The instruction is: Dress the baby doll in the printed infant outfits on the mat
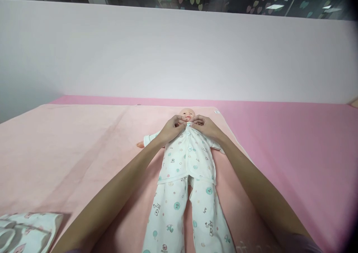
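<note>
A baby doll (187, 113) lies on its back, dressed in a white printed baby jacket (190, 159) and matching trousers (209, 208). Several buttons run down the jacket's front. At the neckline, my left hand (175, 128) pinches the collar from the left side. My right hand (205, 126) grips the same collar from the right, its fingertips close to the top button (188, 124). Both hands partly hide the doll's chin and shoulders. One doll hand (140, 144) sticks out of the sleeve at left.
Beneath the doll is a peach blanket (84, 141) over a pink mat (293, 152). Folded printed clothing (30, 230) lies at the lower left. A white wall (179, 55) rises behind the mat, with dark windows above it.
</note>
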The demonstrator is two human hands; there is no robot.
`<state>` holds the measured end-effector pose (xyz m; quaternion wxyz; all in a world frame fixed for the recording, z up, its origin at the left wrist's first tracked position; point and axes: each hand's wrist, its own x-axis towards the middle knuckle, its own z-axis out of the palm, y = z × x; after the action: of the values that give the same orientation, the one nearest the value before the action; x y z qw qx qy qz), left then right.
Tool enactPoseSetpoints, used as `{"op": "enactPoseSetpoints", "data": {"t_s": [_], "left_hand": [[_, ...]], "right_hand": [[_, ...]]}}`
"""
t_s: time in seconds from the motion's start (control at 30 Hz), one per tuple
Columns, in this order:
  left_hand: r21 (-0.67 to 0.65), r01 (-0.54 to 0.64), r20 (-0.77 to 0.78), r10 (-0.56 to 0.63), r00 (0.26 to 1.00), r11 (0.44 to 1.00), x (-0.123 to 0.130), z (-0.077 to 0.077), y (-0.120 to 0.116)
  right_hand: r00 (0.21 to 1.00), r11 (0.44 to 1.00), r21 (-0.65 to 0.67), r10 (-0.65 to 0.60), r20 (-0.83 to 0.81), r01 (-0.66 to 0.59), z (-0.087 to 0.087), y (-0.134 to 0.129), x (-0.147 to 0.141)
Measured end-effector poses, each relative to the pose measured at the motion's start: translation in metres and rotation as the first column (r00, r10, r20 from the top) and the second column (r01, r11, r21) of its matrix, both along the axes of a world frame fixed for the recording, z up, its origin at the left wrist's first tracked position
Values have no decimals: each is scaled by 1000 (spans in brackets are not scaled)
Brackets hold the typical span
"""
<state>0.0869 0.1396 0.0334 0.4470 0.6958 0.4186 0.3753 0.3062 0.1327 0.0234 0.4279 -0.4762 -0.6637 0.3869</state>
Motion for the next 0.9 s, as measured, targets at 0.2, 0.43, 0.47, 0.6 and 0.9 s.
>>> {"op": "enactPoseSetpoints", "data": {"t_s": [0.2, 0.43, 0.47, 0.6, 0.9], "left_hand": [[2, 27, -19, -27, 999, 1000, -4, 4, 2], [-44, 37, -21, -38, 999, 998, -9, -1, 9], [-59, 33, -15, -34, 999, 998, -9, -2, 11], [-73, -4, 2, 4, 1000, 997, -8, -7, 14], [197, -214, -60, 230, 971, 957, -5, -14, -8]], "right_hand": [[997, 999, -6, 38, -70, -39, -3, 3, 2], [996, 999, -27, 19, -88, -21, -3, 1, 0], [996, 999, -32, 13, -90, -15, -4, 1, 0], [997, 999, -20, -44, -64, 43, -6, 1, -1], [878, 867, 361, -432, 206, 342, -14, -23, 5]]}}
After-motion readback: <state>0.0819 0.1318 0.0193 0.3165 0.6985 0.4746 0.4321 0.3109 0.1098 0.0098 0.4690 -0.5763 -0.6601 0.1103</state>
